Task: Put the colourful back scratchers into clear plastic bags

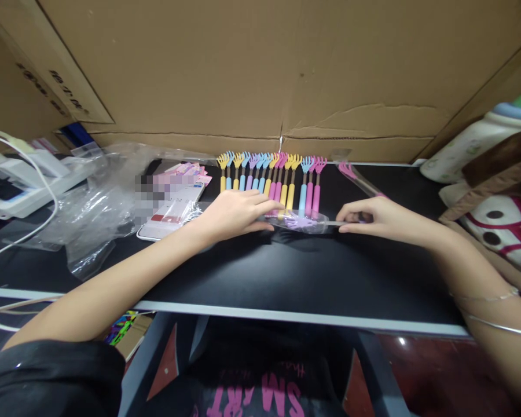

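Observation:
A row of several hand-shaped back scratchers (271, 176) in yellow, blue and pink lies side by side on the black table (286, 278). In front of the row, a purple scratcher in a clear plastic sleeve (306, 221) lies crosswise. My left hand (237, 213) pinches the sleeve's left end. My right hand (375, 219) holds its right end. Another pink scratcher in a clear sleeve (356, 176) lies diagonally behind my right hand.
Crumpled clear plastic bags (95, 202) and a white phone-like device (169, 217) lie at the left. A power strip with white cables (30, 179) sits far left. Cardboard boxes (260, 75) wall the back. A bottle and a patterned bag (495, 197) crowd the right.

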Motion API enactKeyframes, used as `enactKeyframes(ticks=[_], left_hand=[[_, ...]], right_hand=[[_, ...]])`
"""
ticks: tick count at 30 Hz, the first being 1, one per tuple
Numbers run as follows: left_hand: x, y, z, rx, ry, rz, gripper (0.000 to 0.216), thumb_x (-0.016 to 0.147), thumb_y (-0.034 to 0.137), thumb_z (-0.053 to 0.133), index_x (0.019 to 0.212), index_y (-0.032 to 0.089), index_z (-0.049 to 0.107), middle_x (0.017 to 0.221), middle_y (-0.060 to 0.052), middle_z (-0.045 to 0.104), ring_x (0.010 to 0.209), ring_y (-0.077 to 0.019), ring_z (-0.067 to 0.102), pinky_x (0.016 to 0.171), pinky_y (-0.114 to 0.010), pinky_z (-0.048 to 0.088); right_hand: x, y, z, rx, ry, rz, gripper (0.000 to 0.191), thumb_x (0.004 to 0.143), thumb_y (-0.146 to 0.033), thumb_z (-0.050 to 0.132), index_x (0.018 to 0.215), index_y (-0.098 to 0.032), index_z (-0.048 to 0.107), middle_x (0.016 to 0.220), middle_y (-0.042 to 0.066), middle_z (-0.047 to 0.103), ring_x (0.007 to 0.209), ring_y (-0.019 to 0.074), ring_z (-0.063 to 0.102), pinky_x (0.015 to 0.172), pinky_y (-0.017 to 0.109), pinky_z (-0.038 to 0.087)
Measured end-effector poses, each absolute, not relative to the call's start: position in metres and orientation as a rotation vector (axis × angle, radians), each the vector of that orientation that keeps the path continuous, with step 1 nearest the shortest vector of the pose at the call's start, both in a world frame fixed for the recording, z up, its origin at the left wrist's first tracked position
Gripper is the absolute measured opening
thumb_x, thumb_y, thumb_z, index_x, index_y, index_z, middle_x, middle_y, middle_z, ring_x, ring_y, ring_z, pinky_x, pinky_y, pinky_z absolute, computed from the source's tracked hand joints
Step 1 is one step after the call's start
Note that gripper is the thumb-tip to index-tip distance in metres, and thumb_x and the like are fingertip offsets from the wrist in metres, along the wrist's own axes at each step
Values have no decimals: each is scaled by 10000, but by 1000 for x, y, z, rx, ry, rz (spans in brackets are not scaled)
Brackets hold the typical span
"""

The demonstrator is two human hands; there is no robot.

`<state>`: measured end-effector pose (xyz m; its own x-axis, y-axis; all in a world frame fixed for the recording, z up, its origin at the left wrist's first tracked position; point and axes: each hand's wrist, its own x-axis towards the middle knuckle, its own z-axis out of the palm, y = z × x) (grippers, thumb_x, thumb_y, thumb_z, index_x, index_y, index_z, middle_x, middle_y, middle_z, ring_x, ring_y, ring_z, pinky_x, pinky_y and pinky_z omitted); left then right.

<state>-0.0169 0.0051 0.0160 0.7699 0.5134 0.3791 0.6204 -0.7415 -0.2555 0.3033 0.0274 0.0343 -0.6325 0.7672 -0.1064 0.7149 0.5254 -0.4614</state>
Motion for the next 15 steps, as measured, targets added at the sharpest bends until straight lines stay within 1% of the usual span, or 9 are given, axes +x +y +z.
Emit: enactKeyframes(ticks=[5,10,15], left_hand=[[-16,5,13,-2600,-851,-437,380,906,489,487,1182,241,568,1019,-6,686,918,-156,633,646,-242,402],[-14,3,11,-2594,-855,-459,402,900,501,492,1205,247,558,1034,-8,681,934,-158,630,656,-241,406],[-12,1,11,-2568,-853,-481,410,887,515,510,1198,253,563,1022,-1,681,919,-152,629,640,-235,399]], right_hand=[[299,26,30,-1235,-2627,682,382,791,-538,605,849,-169,684,701,24,608,623,130,493,568,246,367],[292,22,27,-1176,-2610,661,377,808,-531,589,848,-168,683,658,12,593,578,114,460,540,231,349],[285,20,26,-1138,-2604,654,372,825,-530,564,846,-176,676,658,13,601,582,119,480,555,230,362]])
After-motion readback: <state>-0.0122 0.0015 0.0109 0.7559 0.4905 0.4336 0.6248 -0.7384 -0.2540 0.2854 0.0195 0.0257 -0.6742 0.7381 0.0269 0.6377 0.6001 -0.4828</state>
